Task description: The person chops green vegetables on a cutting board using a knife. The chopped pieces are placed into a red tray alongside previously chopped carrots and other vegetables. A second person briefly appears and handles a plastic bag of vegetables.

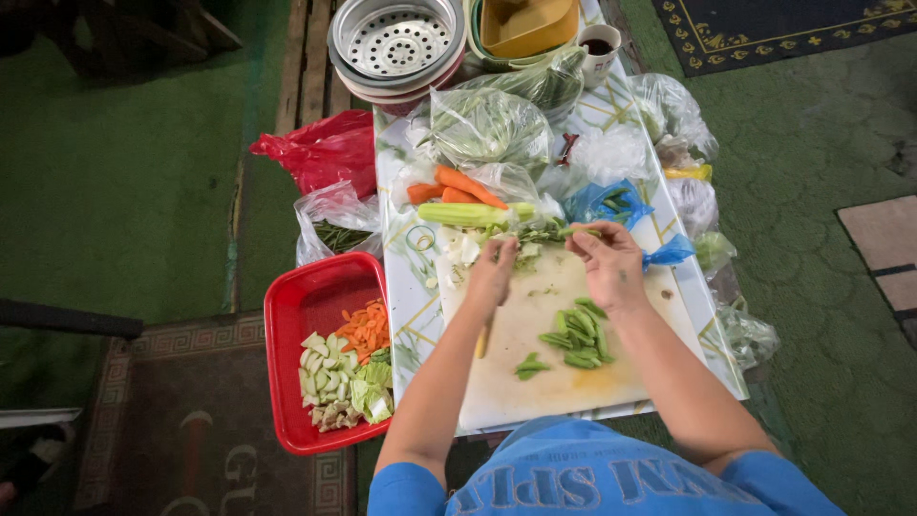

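Note:
My left hand (pixel 491 274) is closed over a knife whose yellowish handle (pixel 483 339) shows below the wrist, above a pale cutting board (pixel 544 382). My right hand (pixel 608 264) pinches a thin green bean (pixel 580 230) at the board's far edge. Cut green bean pieces (pixel 577 336) lie in a heap on the board near my right wrist. Beyond my hands sit celery stalks (pixel 464 214) and carrots (pixel 458 188).
A red tray (pixel 296 315) at the left holds chopped carrot, cabbage and other vegetables. Several clear bags of greens (pixel 487 124), a blue bag (pixel 604 203), a red bag (pixel 325 148), a metal steamer (pixel 396 40), stacked bowls and a cup (pixel 600 48) crowd the low table's far end.

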